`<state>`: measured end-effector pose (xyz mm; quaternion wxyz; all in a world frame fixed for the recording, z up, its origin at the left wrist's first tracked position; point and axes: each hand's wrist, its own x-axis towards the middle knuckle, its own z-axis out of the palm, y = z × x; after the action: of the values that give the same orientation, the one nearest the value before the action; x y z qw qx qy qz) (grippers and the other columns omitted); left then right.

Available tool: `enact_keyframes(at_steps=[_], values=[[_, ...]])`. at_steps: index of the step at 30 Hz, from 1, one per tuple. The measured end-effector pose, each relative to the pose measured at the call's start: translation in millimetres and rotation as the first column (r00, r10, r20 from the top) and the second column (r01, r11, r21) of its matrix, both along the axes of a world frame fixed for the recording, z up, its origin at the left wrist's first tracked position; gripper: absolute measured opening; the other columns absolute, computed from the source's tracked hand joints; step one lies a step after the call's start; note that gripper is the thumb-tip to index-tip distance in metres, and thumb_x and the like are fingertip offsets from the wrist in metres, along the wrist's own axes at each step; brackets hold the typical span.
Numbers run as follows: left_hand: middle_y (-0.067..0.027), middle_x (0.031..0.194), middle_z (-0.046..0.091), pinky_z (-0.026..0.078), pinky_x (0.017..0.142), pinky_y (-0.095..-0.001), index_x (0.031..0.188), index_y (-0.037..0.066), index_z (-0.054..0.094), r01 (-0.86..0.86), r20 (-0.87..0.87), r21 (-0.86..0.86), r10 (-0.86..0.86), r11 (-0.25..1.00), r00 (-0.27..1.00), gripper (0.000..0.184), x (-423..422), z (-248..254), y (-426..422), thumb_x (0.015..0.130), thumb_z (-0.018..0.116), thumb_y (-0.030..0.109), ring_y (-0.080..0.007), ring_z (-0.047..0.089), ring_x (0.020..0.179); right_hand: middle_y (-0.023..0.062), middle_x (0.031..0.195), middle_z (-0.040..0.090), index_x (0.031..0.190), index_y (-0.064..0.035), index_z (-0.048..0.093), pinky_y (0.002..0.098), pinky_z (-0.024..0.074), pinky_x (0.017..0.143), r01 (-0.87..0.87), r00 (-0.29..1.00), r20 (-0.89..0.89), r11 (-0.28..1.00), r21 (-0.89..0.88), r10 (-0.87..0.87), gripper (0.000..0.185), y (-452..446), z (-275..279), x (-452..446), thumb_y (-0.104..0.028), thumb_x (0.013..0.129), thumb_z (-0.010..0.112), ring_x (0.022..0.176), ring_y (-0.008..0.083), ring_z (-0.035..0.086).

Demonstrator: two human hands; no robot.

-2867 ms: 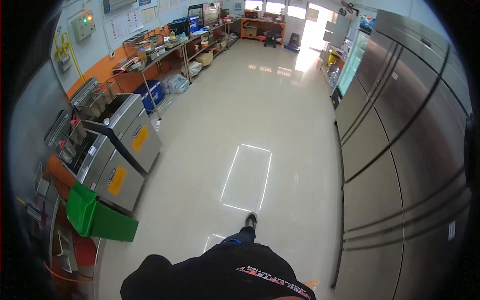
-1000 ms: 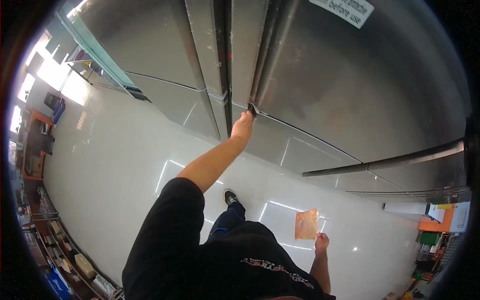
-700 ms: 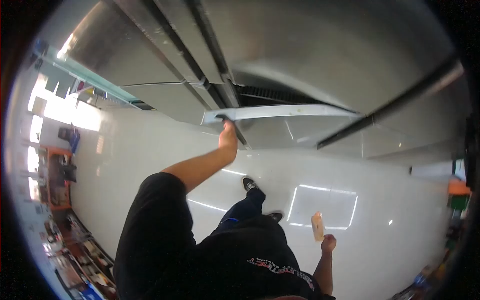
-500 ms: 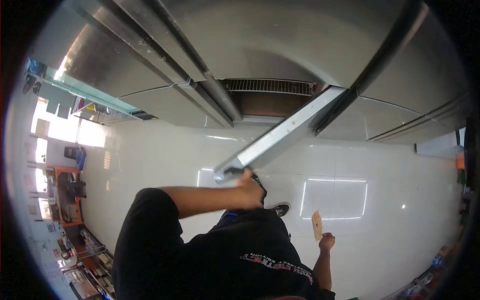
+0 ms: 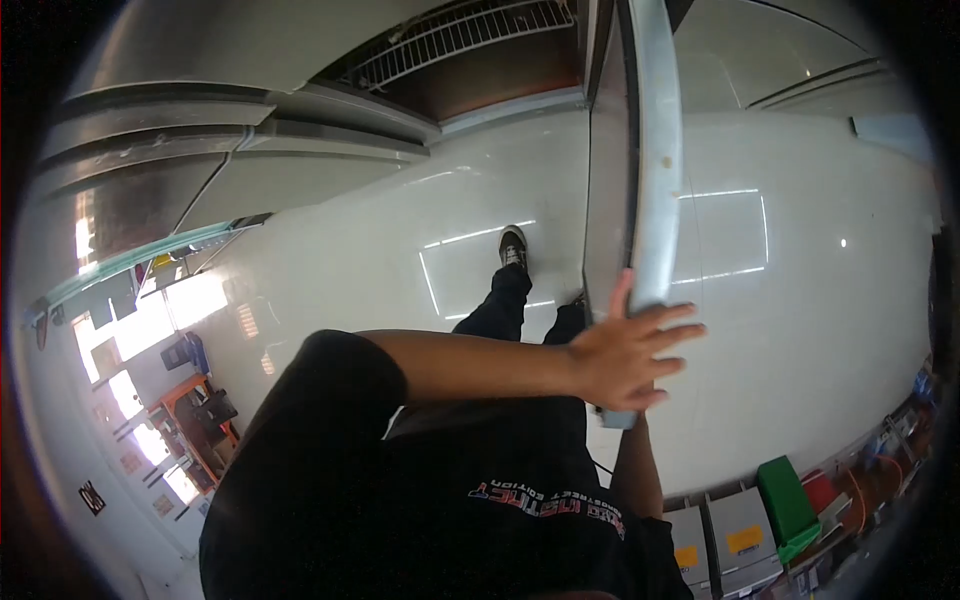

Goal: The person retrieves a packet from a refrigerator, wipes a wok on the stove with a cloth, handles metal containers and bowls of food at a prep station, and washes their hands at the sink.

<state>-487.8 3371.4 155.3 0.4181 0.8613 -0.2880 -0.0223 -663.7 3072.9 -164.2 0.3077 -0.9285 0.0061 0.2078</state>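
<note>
Left hand [image 5: 632,362] on open door [image 5: 656,180].
I see it spread, fingers splayed across the edge; the door stands out from the cabinet [image 5: 515,116]. Right hand hidden, its grip I cannot tell.

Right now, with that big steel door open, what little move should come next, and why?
I'd probably bring the right forearm around the free end of the refrigerator door, toward the open compartment. The left hand rests fingers-spread on the door's edge, the compartment and its wire rack lie exposed, and the right hand is hidden from view.
</note>
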Motion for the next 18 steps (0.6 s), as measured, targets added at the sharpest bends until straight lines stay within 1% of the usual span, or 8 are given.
enact_keyframes(at_steps=[1,4,7,9,12,14,16,18], values=[[-0.0105,0.136,0.044,0.007,0.096,-0.0802,0.095,0.01,0.067,0.001,-0.01,-0.014,-0.001,1.0,1.0,0.037,5.7,-6.3,-13.2,0.081,0.061,0.044,-0.0268,0.024,0.139,0.0154,0.07,0.062,0.083,0.0014,0.062,0.0419,0.0493,0.061,0.084,0.993,-0.079,0.996,-0.003,-0.084,0.013,17.9,-3.2,3.7,-0.01,0.082,0.056,0.065,0.03,0.062],[-0.0094,0.114,0.054,0.004,0.097,-0.0813,0.086,0.008,0.068,0.108,0.067,-0.1,-0.102,0.989,0.993,0.042,25.4,-19.2,-43.2,0.084,0.056,0.048,-0.0286,0.03,0.133,0.0147,0.07,0.062,0.084,0.0017,0.062,0.0409,0.0493,0.059,0.252,0.943,-0.22,0.968,-0.014,-0.249,0.014,72.8,-12.6,17.2,-0.011,0.083,0.056,0.063,0.0284,0.063],[-0.0072,0.113,0.056,0.001,0.109,-0.0684,0.092,0.01,0.071,0.251,0.084,0.052,-0.254,0.967,0.963,0.051,48.7,-16.7,-54.6,0.09,0.046,0.054,-0.0271,0.031,0.132,0.014,0.07,0.062,0.084,0.002,0.062,0.0399,0.0492,0.057,0.382,0.879,-0.314,0.924,0.012,-0.359,0.016,131.9,-11.0,43.1,-0.012,0.084,0.055,0.061,0.0269,0.063],[-0.0057,0.109,0.057,0.002,0.11,-0.065,0.091,0.01,0.071,0.253,0.103,0.054,-0.257,0.966,0.961,0.05,56.9,-17.5,-59.7,0.087,0.049,0.054,-0.0253,0.035,0.127,0.0136,0.069,0.062,0.085,0.0022,0.061,0.0392,0.0492,0.056,0.439,0.846,-0.373,0.895,0.078,-0.382,0.016,180.5,5.7,74.5,-0.013,0.085,0.055,0.06,0.0258,0.063],[-0.0032,0.104,0.059,0.002,0.112,-0.059,0.093,0.012,0.071,0.252,0.152,0.089,-0.263,0.964,0.953,0.05,66.9,-20.9,-65.5,0.085,0.05,0.057,-0.0215,0.042,0.119,0.011,0.072,0.061,0.088,0.0032,0.06,0.0338,0.0511,0.052,0.452,0.819,-0.508,0.846,0.282,-0.268,0.021,260.0,52.1,134.2,-0.016,0.088,0.052,0.056,0.0198,0.062],[-0.0034,0.103,0.059,0.003,0.113,-0.0554,0.095,0.014,0.071,0.41,0.097,0.09,-0.417,0.908,0.903,0.05,77.6,-26.5,-65.7,0.084,0.05,0.059,-0.02,0.043,0.119,0.0106,0.082,0.062,0.09,0.0024,0.059,0.0316,0.0549,0.056,0.534,0.794,-0.571,0.689,0.49,-0.209,0.021,314.4,85.8,172.1,-0.016,0.092,0.049,0.063,0.0185,0.063],[-0.0037,0.106,0.06,0.003,0.114,-0.0543,0.1,0.015,0.07,0.45,0.159,0.075,-0.456,0.89,0.876,0.051,87.3,-40.2,-64.0,0.085,0.048,0.059,-0.0198,0.043,0.12,0.0016,0.092,0.058,0.101,-0.0027,0.056,0.0324,0.0572,0.062,0.508,0.797,-0.604,0.538,0.673,0.003,0.018,351.8,113.3,215.5,-0.019,0.098,0.048,0.078,0.0122,0.061],[-0.0041,0.109,0.06,0.004,0.114,-0.0532,0.104,0.015,0.069,0.494,0.212,0.068,-0.496,0.867,0.842,0.052,95.0,-38.0,-56.1,0.086,0.047,0.059,-0.0195,0.042,0.121,0.001,0.088,0.057,0.099,-0.0058,0.054,0.0339,0.0569,0.071,0.569,0.77,-0.632,0.357,0.741,0.085,0.015,396.1,165.7,271.7,-0.019,0.099,0.047,0.074,0.0117,0.06]])
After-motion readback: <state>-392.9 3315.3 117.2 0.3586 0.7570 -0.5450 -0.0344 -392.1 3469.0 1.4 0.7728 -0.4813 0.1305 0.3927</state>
